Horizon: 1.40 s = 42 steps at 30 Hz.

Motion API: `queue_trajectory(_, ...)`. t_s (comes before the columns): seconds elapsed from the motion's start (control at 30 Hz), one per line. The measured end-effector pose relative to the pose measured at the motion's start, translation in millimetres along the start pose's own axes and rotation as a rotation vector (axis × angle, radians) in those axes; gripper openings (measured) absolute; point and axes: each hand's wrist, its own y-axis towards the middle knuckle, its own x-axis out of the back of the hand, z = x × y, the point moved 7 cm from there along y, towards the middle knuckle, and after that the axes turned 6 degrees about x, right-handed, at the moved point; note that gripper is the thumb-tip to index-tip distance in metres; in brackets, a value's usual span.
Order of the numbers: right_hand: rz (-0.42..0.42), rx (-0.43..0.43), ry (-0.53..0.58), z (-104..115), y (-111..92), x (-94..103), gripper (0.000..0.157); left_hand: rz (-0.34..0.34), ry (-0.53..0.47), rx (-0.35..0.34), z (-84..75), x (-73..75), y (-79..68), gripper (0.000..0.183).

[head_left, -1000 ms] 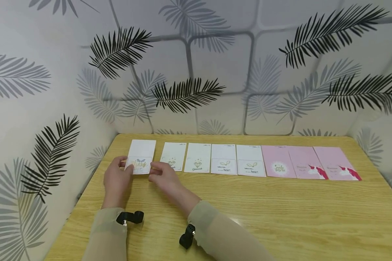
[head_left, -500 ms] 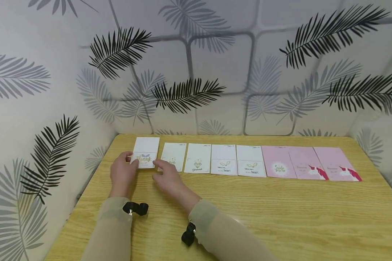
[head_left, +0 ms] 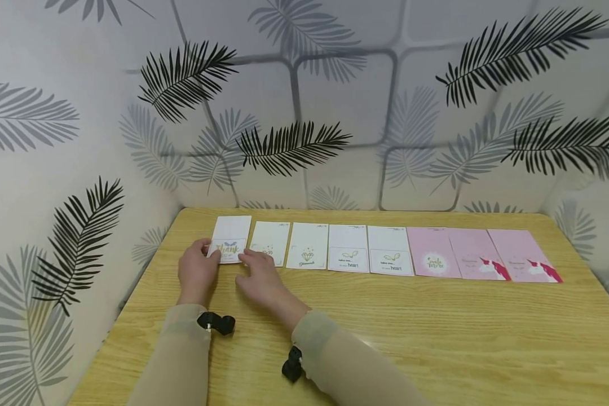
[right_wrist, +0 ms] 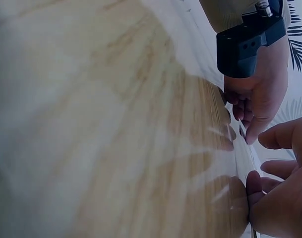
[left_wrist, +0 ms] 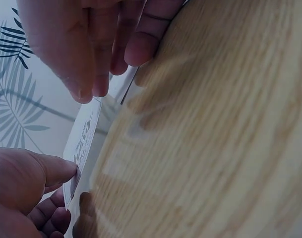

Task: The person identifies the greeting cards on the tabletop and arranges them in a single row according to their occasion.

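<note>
A folded-looking white "Thank you" card [head_left: 232, 228] is at the left end of a row of cards. My left hand [head_left: 197, 272] pinches its near left corner, thumb on the printed face. In the left wrist view the left thumb [left_wrist: 59, 169] lies on the card [left_wrist: 81, 139], with curled fingers behind. My right hand [head_left: 264, 279] touches the near right corner with its fingertips, its thumb apart from the card. That hand partly covers the white diamond card [head_left: 271, 234] alongside. Whether the held card lies fully flat is hard to tell.
Rightward along the row lie another diamond card [head_left: 307, 242], two white wing-and-heart cards [head_left: 348, 248], a pink "Smile More" card [head_left: 431, 242] and two pink unicorn cards [head_left: 517, 248]. They rest on the wooden table [head_left: 436, 338], near the leaf-patterned wall [head_left: 335, 101] behind.
The "Thank you" card has shifted right and slightly away from me, closer to the neighbouring diamond card. My left hand moved along with it; the right hand shifted only a little.
</note>
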Motion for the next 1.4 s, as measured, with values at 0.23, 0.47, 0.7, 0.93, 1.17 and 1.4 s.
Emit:
queue_trajectory(0.23, 0.057, 0.003, -0.066, -1.4, 2.3, -4.6, 0.058, -0.022, 0.042, -0.011, 0.2, -2.3, 0.1, 0.050)
queue_trajectory(0.47, 0.088, -0.002, -0.128, 0.2, 3.3, -5.5, 0.058, -0.051, 0.078, -0.008, -2.5, -2.9, -0.8, 0.049)
queue_trajectory(0.7, 0.101, -0.011, -0.162, -0.4, 4.5, -8.2, 0.056, -0.072, 0.103, -0.008, -2.4, -4.3, -1.2, 0.048)
queue_trajectory(0.93, 0.112, -0.009, -0.164, 1.6, 2.9, -5.9, 0.057, -0.072, 0.117, -0.008, -4.6, -4.8, -2.4, 0.048)
queue_trajectory(1.17, 0.115, -0.003, -0.166, 2.7, 2.2, -5.4, 0.057, -0.055, 0.147, 0.003, -6.1, -6.9, -4.0, 0.047)
queue_trajectory(1.4, 0.118, -0.002, -0.164, 3.6, 1.6, -5.3, 0.057, -0.043, 0.136, 0.017, -6.0, -7.9, -5.4, 0.046)
